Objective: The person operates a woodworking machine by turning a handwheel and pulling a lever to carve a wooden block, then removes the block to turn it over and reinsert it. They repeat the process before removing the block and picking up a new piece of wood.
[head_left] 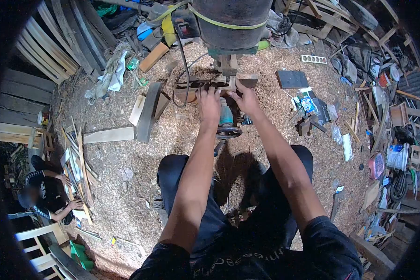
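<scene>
At the top centre stands a machine with a large dark round housing. Beneath its head a piece of wood lies on the machine's table. My left hand rests at the left end of this wood, fingers curled over it. On the right side my right hand grips the same wood between thumb and fingers. Just below my hands are a teal machine part and a dark handwheel. The fingertips are partly hidden by the wood and the machine.
Another person sits at the far left with both hands on wood strips. Loose boards lie on the shavings-covered floor to the left. To the right are a dark slab, a power strip and a pink basket.
</scene>
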Available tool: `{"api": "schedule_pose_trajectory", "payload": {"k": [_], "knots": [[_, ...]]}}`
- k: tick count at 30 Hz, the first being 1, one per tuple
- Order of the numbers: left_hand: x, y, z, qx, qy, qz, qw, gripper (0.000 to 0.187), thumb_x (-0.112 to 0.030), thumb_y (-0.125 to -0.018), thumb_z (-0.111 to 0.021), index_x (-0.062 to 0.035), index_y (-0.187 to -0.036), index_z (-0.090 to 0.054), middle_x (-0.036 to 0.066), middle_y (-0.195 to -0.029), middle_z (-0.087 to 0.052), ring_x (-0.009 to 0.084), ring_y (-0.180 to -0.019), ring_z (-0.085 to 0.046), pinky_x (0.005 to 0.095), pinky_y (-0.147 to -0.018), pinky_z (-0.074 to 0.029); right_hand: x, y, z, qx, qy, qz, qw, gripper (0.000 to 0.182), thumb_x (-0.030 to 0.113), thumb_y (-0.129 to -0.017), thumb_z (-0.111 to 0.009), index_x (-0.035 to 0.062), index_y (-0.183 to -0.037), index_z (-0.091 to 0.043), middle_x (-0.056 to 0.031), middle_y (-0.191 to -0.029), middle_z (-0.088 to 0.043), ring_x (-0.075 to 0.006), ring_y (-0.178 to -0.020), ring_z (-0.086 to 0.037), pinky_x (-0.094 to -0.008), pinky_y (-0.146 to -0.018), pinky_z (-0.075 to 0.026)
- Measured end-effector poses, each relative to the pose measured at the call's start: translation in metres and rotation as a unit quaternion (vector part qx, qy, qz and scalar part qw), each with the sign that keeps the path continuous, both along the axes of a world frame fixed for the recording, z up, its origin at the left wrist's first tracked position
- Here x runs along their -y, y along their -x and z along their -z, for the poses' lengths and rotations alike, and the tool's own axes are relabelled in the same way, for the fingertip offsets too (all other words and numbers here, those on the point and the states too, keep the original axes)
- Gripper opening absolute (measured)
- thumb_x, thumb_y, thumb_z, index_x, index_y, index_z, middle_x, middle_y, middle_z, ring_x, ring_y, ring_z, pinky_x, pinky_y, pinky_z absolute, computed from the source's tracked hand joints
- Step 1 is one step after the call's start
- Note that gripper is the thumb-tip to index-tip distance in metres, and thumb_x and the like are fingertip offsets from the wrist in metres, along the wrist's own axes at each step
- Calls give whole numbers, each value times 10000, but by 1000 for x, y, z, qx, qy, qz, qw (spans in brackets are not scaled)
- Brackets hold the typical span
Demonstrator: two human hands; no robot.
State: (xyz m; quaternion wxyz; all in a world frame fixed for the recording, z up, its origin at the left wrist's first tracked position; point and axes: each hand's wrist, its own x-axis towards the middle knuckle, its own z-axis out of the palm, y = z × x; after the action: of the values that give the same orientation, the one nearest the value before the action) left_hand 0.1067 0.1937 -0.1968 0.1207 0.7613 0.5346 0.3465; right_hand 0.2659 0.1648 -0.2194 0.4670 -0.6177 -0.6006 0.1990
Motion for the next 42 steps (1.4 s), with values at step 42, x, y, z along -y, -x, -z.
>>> {"api": "schedule_pose_trajectory", "payload": {"k": [42], "knots": [[117, 54, 59, 164, 258, -6, 952, 448, -326, -1011, -416, -32, -1345, -473, 255, -1340, -501, 423, -1260, -448, 477, -1068, -349, 128, 106, 2, -225, 74, 208, 949, 604, 480, -1030, -349, -64, -1097, -603, -247, -949, -675, -386, -956, -638, -452, -898, -456]]}}
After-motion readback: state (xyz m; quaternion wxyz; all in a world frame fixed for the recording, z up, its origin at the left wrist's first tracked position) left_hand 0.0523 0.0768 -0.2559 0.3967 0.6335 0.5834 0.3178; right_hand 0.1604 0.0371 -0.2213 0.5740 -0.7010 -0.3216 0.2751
